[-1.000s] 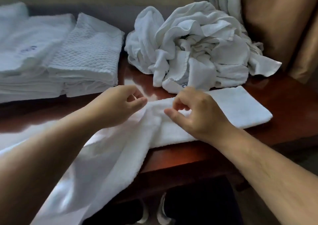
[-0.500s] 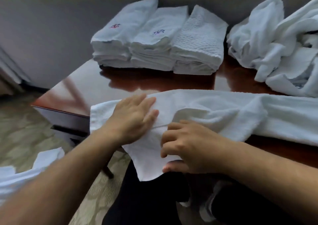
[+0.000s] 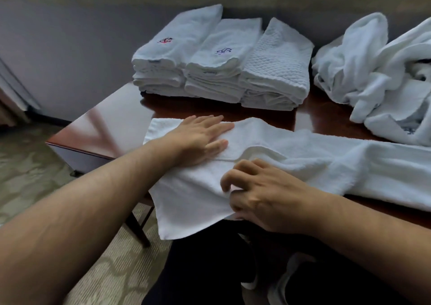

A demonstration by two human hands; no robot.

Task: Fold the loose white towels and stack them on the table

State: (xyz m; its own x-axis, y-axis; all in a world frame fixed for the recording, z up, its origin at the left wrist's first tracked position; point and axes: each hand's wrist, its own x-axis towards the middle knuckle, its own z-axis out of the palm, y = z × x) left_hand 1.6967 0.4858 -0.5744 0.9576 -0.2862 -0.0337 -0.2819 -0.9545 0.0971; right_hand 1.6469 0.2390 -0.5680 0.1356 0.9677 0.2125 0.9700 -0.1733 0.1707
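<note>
On table (image 3: pixel 112 129), near edge: one white towel (image 3: pixel 303 164) spread lengthwise, corner hanging off. Left hand (image 3: pixel 198 139) flat on it, fingers straight. Right hand (image 3: pixel 261 195) curled, pinching its near fold. Behind: three folded stacks (image 3: pixel 221 71), one loose heap (image 3: pixel 384 76).

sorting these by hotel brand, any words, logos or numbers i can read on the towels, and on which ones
Nothing legible.
Left folded stack: red and blue embroidered mark, too blurred to read.
Middle folded stack: blue embroidered mark, too blurred.
Loose pile: blue stitching, too blurred.
</note>
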